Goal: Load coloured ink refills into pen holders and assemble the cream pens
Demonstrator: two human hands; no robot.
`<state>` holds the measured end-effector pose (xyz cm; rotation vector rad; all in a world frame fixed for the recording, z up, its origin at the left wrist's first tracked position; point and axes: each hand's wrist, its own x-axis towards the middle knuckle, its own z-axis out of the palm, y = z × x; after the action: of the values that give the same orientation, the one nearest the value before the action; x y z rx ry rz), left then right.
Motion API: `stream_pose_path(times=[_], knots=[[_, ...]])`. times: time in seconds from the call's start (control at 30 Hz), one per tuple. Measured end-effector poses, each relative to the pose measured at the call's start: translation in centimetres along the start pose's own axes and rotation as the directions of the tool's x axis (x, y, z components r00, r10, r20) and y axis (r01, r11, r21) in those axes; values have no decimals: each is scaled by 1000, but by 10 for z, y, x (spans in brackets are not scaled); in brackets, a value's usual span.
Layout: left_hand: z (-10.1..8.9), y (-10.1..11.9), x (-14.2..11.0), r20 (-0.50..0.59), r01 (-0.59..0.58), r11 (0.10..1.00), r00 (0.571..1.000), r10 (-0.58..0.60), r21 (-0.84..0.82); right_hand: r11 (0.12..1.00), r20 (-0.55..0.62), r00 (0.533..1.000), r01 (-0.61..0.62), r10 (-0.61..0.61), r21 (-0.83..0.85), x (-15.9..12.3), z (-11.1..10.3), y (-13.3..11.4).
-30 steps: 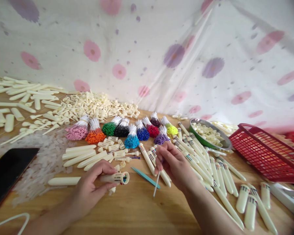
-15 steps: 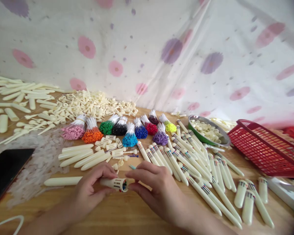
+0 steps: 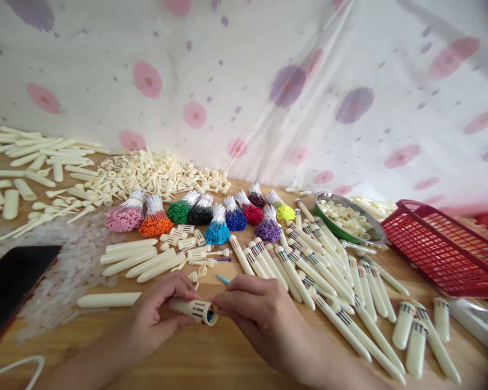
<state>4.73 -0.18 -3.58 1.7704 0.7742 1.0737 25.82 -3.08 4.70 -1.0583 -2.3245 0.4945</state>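
Observation:
My left hand [image 3: 165,309] is wrapped round a cream multicolour pen barrel [image 3: 193,311], its slotted open end turned to the right. Bits of blue and red show inside that opening. Right at the opening, the fingers of my right hand [image 3: 258,311] are pinched together; what lies between them is hidden. A thin light-blue tip [image 3: 223,279] pokes out just above the right fingers, and I cannot tell whether they hold it. Beyond my hands lie loose slotted cream collars [image 3: 197,253] and several plain cream barrels [image 3: 160,265].
Bundled refills in many colours, such as pink [image 3: 126,214], stand behind. Multicolour pens [image 3: 321,271] crowd the right, near a metal bowl [image 3: 380,235] and a red basket [image 3: 439,244]. A phone [image 3: 20,287] and translucent pieces [image 3: 77,265] lie left.
The view has shifted slightly. The barrel's open end sits a little lower and further right, and my right fingers have closed in on it.

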Motion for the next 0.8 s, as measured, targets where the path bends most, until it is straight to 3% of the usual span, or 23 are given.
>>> stream_pose_path(times=[0.53,0.8], knots=[[0,2,1,-19,20,1000,1000,-20,6,981,-72,997,12,-26,-193,-1,6,-5],[1,4,1,12,36,999,999,-36,38,989,63,998,38,-29,-143,0,-7,-5]])
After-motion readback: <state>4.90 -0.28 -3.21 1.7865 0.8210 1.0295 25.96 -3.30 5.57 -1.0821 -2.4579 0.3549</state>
